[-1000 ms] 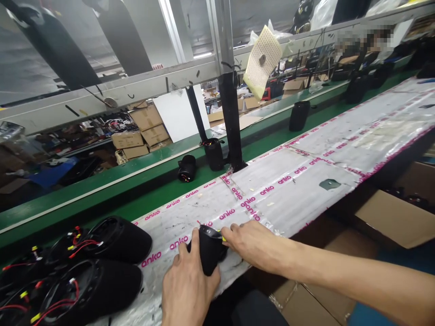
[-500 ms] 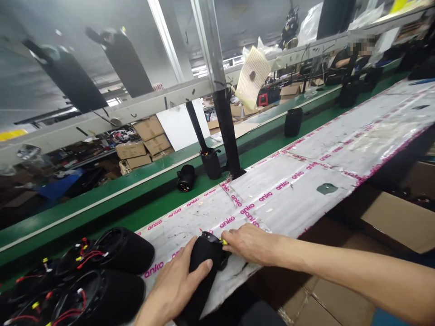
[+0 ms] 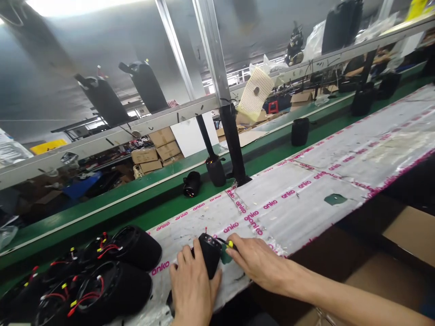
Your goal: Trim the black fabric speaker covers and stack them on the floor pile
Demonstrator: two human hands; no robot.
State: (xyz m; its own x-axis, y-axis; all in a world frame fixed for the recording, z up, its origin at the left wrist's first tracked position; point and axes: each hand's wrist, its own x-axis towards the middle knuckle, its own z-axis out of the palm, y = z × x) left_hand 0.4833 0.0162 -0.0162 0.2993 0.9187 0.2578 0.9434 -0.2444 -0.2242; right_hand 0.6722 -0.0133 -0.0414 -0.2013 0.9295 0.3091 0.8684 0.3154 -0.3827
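Note:
A black cylindrical housing (image 3: 210, 256), looking like a fabric-covered speaker body, lies tilted on the plastic-covered bench. My left hand (image 3: 192, 283) is wrapped over it, fingers across the top and thumb on the near side. From its upper end a black lead runs to a yellow connector (image 3: 230, 244). My right hand (image 3: 261, 262) pinches the lead at this connector with thumb and forefinger. A small red-tipped wire stands up from the housing's end. My left hand hides most of the lower body.
Several black housings (image 3: 132, 290) with red wires crowd the bench's left end. Behind runs a green conveyor (image 3: 163, 194) carrying a lying housing (image 3: 192, 184) and an upright one (image 3: 300, 131). A metal post (image 3: 234, 145) rises at the bench's back edge. Cardboard (image 3: 413, 235) lies below right.
My left hand has shifted from the housing's side to over its top, and the housing sits at a different angle. My right hand keeps its pinch by the yellow connector. The view has shifted.

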